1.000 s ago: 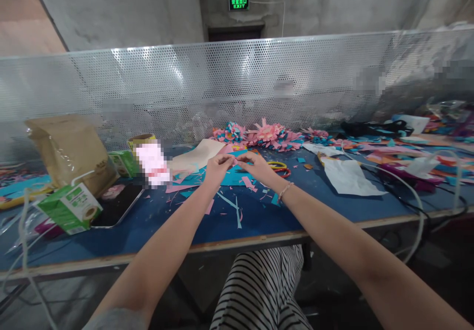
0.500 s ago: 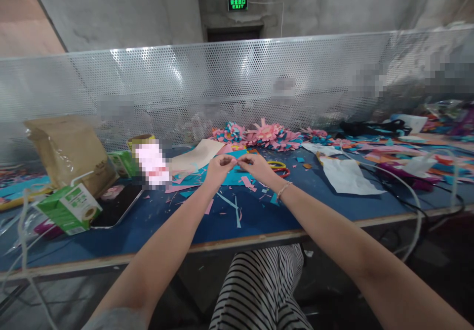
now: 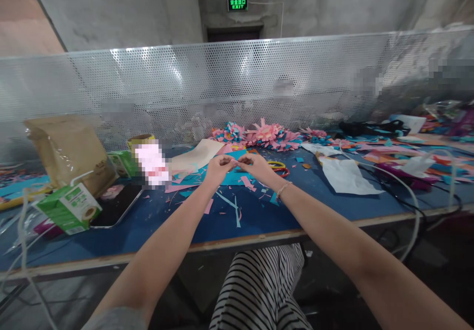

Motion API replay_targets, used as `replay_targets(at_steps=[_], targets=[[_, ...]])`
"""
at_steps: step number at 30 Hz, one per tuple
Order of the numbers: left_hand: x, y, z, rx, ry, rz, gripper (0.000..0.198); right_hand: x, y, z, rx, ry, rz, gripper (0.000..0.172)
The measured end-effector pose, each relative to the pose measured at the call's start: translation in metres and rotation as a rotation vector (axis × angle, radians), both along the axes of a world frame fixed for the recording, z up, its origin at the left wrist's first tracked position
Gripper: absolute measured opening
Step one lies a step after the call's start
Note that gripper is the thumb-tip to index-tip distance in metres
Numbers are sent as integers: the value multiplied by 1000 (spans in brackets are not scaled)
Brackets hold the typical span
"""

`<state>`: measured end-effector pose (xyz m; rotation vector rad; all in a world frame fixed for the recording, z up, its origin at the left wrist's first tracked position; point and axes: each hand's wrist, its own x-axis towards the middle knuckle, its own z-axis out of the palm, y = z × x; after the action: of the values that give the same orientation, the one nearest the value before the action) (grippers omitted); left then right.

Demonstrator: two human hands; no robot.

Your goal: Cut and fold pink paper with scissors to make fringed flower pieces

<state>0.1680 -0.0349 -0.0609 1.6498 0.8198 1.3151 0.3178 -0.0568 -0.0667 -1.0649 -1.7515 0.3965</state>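
Fine fingertip work in hand, apparently: left hand and right hand pinch what looks like a tiny pink paper piece (mostly hidden, shape unclear) above blue paper; next move likely calls for steady fingertips.

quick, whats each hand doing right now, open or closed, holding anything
Left hand: closed in a pinch; whether it holds anything cannot be told.
Right hand: closed in a pinch, close to the left; any hold cannot be told.
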Motion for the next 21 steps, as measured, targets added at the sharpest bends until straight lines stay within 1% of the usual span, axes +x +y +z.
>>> replay_targets(at_steps=[6, 10, 13, 15, 18, 21], targets=[[-1, 0, 2, -28, 31, 2, 25, 1, 3, -2, -93, 69, 85, 28], [-1, -5, 3, -59, 42, -12, 24, 4, 4, -1, -97, 28, 72, 27], [0, -8, 5, -51, 101, -52, 22, 6, 3, 1, -34, -52, 51, 21], [0, -9, 5, 5, 161, -58, 19, 6, 1, 3, 39, -132, 11, 16], [0, -7, 4, 77, 214, -4, 16, 6, 2, 3, 111, -224, -27, 14], [-1, -3, 4, 77, 222, 68, 17, 14, 9, 1, 119, -279, -67, 16]])
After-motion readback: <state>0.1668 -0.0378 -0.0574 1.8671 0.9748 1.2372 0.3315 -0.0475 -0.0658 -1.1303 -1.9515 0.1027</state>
